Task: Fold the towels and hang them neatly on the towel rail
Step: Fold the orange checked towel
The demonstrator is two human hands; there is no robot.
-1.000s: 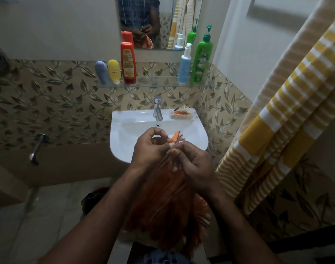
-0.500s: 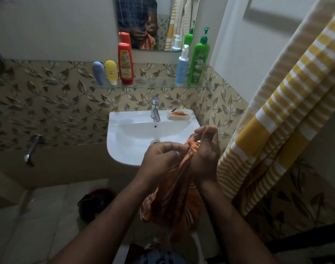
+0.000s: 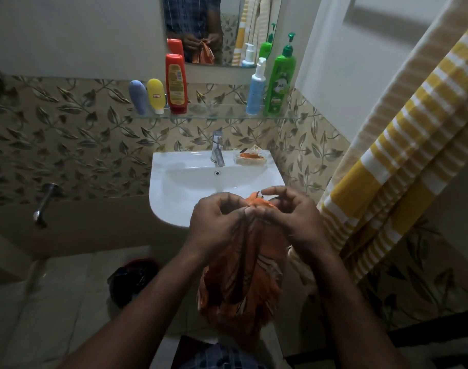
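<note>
Towel (image 3: 241, 275) hangs straight down, long axis vertical, before the sink (image 3: 174, 206). Left hand (image 3: 217, 225) and right hand (image 3: 291, 217), side by side, both pinch its top edge with curled fingers.

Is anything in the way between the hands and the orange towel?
No. Both hands hold it: the left hand and right hand pinch the top of the orange towel, which hangs down in front of the sink. No towel rail is in view.
</note>
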